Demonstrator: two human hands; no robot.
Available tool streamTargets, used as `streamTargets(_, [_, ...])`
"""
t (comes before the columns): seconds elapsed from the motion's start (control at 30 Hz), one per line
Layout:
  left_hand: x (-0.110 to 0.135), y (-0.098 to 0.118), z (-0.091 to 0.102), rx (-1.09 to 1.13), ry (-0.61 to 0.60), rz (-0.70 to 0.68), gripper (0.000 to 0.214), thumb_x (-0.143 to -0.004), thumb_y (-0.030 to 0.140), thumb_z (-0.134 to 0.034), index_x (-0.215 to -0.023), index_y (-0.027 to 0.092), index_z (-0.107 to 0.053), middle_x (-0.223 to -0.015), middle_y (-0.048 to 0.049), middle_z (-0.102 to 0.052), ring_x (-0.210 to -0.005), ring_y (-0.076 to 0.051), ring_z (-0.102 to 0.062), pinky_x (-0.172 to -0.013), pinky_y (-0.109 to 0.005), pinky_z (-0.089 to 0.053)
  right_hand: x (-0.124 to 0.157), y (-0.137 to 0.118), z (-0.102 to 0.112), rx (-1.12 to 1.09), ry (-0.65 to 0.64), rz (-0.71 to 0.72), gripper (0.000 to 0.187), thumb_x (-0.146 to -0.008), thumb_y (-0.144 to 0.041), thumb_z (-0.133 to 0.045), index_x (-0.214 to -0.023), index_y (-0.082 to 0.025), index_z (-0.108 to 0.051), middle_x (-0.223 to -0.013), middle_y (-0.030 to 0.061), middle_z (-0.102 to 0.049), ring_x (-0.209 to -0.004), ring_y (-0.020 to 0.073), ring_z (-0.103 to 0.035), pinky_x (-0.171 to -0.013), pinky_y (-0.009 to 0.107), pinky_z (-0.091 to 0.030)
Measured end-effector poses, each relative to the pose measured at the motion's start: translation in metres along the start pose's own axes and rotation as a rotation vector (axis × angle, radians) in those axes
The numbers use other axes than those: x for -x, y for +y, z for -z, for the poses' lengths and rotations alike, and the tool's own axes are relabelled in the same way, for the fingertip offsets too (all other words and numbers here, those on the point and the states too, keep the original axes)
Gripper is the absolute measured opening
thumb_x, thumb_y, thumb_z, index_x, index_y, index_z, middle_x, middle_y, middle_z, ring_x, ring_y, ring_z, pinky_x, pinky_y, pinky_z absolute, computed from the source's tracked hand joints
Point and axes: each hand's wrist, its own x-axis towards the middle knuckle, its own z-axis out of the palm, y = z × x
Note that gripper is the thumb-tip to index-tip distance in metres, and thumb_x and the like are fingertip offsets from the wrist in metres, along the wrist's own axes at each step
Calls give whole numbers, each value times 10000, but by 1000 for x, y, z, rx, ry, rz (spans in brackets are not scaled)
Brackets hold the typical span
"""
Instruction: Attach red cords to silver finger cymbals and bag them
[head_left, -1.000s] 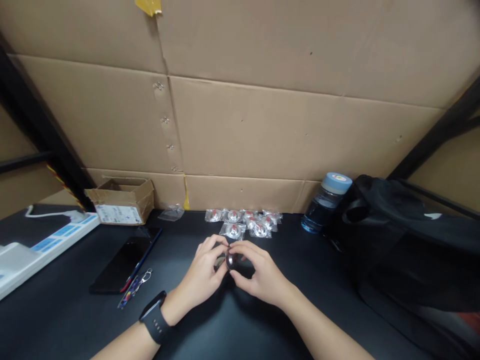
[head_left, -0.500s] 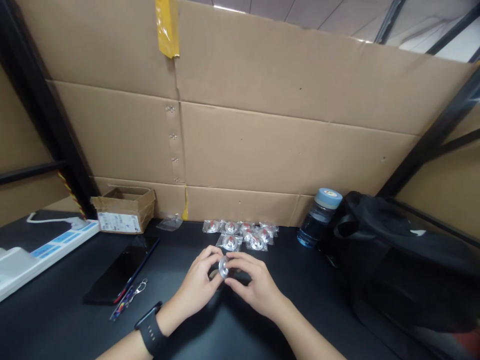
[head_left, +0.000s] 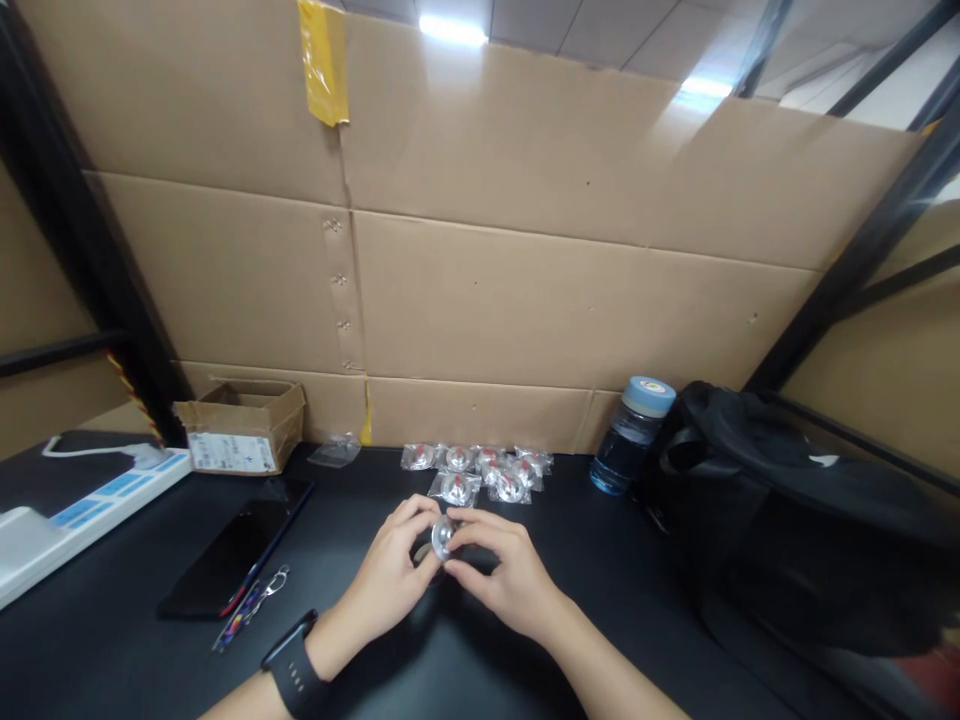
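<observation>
Between my two hands a shiny silver metal disc point(head_left: 442, 537) with a raised centre is held on edge above the black table. My left hand point(head_left: 394, 565) grips it from the left, its fingers bent around the rim and partly hiding the far side. From the other side, my right hand point(head_left: 506, 565) pinches it with thumb and fingertips. Just beyond the hands lie several silver discs with red marks in clear plastic bags point(head_left: 457, 487).
On the left are a power strip point(head_left: 120, 490), an open cardboard box point(head_left: 247, 430), a black phone point(head_left: 240, 550) and a key clip point(head_left: 251, 605). An emptied-looking clear bag point(head_left: 335, 450) lies by the cardboard wall point(head_left: 480, 300). A water bottle point(head_left: 630, 440) and a black backpack point(head_left: 795, 520) stand right.
The disc has turned slightly in my fingers, its domed centre now facing more toward the camera. Both hands stay in nearly the same place; the view has tilted up a little.
</observation>
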Motion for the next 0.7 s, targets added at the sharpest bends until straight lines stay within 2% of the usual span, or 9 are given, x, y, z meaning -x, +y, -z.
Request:
streamTargets(0.6, [1, 4, 1, 34, -15, -34, 139, -877, 110, -565, -919, 207, -655, -1044, -41, -605, -991, -192, -599, -902, -289, -464, -2, -6, 3, -1, -26, 5, 218, -835, -192, -760, -1037, -250, -706, -1243, 79, -719, -1180, 228, -683, -1031, 343, -533])
streamTargets(0.7, [2, 4, 1, 36, -18, -35, 145, -869, 100, -560, -915, 205, -649, -1038, -39, -604, -984, -189, -598, -891, -286, -463, -2, -6, 3, 2, -37, 1, 227, -834, -187, -752, -1044, -247, -690, -1251, 76, -707, -1144, 219, -690, -989, 328, -545])
